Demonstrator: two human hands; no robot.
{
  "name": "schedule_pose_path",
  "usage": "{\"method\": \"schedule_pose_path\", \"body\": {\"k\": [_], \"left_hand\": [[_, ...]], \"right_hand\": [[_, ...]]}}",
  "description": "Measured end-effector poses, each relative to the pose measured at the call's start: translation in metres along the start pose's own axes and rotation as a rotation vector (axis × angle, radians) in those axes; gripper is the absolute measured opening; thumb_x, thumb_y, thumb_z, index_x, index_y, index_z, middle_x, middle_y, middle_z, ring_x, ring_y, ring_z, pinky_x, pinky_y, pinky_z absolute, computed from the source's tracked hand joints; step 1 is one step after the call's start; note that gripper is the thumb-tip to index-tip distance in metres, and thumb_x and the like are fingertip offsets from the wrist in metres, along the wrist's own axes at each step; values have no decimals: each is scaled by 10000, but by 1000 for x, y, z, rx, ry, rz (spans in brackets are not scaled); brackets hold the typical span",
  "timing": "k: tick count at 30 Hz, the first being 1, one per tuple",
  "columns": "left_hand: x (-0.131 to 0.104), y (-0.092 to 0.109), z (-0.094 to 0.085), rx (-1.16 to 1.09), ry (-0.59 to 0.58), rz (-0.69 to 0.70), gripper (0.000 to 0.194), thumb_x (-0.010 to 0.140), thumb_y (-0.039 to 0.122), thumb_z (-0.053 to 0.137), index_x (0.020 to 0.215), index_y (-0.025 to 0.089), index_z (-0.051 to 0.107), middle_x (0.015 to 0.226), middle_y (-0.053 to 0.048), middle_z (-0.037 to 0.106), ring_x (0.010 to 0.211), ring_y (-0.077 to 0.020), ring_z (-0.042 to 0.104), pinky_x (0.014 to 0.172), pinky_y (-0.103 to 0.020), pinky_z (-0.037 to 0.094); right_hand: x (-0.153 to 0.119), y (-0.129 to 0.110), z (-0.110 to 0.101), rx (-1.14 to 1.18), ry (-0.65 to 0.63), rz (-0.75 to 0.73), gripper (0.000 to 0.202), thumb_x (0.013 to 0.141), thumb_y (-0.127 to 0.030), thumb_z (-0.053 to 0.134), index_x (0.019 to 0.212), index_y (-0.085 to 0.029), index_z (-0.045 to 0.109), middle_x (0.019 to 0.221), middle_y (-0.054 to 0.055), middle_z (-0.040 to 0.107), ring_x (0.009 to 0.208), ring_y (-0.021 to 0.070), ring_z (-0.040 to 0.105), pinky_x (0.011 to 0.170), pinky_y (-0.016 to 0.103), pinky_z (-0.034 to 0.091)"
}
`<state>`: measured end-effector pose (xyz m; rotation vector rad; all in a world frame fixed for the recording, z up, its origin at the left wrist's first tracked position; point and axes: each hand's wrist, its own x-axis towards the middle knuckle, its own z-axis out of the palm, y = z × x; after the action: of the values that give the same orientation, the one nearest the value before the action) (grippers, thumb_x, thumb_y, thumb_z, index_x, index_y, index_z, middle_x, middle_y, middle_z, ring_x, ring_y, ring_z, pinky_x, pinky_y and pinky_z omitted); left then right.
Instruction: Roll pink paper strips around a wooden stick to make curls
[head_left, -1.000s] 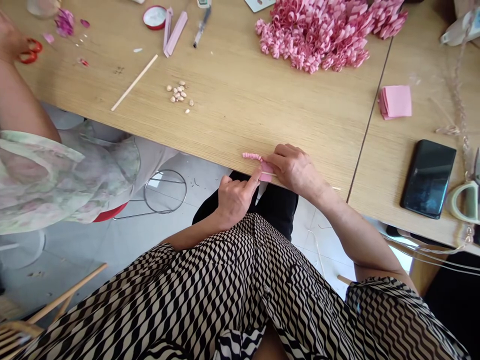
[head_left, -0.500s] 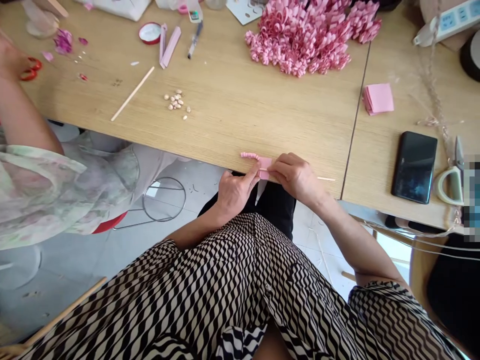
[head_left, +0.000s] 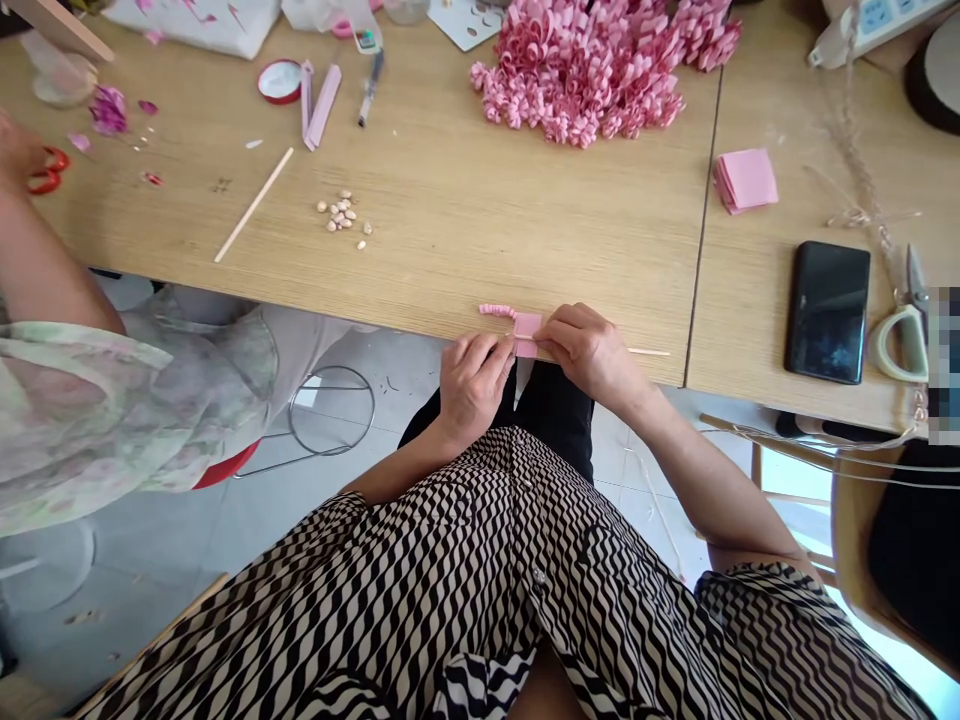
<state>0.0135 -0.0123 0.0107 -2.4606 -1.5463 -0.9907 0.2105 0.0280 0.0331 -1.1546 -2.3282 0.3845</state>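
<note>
At the table's front edge a small flat pink square (head_left: 528, 322) lies between my two hands, with a thin stick (head_left: 651, 352) across it. My right hand (head_left: 585, 350) pinches the stick at the square's right side, and the stick's far end sticks out beyond my knuckles. My left hand (head_left: 471, 385) is closed at the square's left edge, thumb and fingertips together on the stick or paper; which one is partly hidden. Just above these fingertips a narrow crinkled pink strip (head_left: 495, 310) rests on the table.
Ahead lies a heap of pink curled pieces (head_left: 577, 85). To the right are stacked pink squares (head_left: 748, 180), a black phone-like device (head_left: 827, 312) and scissors (head_left: 900, 340). Left are pale beads (head_left: 341, 212), a wooden stick (head_left: 253, 205) and a co-worker's arm (head_left: 45, 250) near red-handled scissors (head_left: 49, 172).
My left index finger has drawn back from over the pink square, and the left fingers are now curled together at its left edge. My right hand keeps its hold. The view has shifted slightly.
</note>
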Motion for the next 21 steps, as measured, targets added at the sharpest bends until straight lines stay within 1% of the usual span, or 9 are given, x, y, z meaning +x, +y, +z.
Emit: {"method": "schedule_pose_path", "body": {"k": [4,9,11,14,17,21], "left_hand": [[2,0,0,29,-35,12,259,969,263,501,1151,187,669,1033,-79,703,1005,-211,586,846,-346,394],[8,-2,0,52,-72,47,265,986,258,464,1149,175,656,997,-74,703,954,-201,593,817,-345,373],[11,-5,1,68,-96,61,265,991,254,454,1147,176,653,974,-70,704,925,-198,595,790,-344,362],[17,-8,3,65,-137,73,263,993,256,452,1157,184,644,941,-64,703,897,-199,594,747,-345,335],[22,-12,5,62,-158,94,260,993,265,458,1163,189,638,919,-56,703,871,-202,590,722,-350,305],[26,-18,5,60,-182,134,299,993,329,460,1187,183,635,948,-63,709,885,-212,585,735,-353,300]], "right_hand": [[0,-2,1,-23,10,-1,255,983,-226,414,889,-173,645,884,74,629,817,176,510,731,313,435],[-3,-6,7,-130,30,24,281,986,-199,382,888,-175,644,891,80,621,828,185,491,732,321,430],[-5,-6,11,-172,55,40,265,973,-170,390,913,-184,648,908,80,620,840,191,481,741,330,424],[-9,-5,17,-178,110,68,255,957,-143,401,1000,-198,646,956,81,621,878,202,476,765,349,419],[-10,-4,20,-156,149,83,244,958,-174,421,1047,-212,645,969,79,622,902,210,478,778,361,416],[-8,-5,19,-149,140,84,212,964,-245,449,996,-228,658,943,70,631,890,209,485,788,367,406]]}}
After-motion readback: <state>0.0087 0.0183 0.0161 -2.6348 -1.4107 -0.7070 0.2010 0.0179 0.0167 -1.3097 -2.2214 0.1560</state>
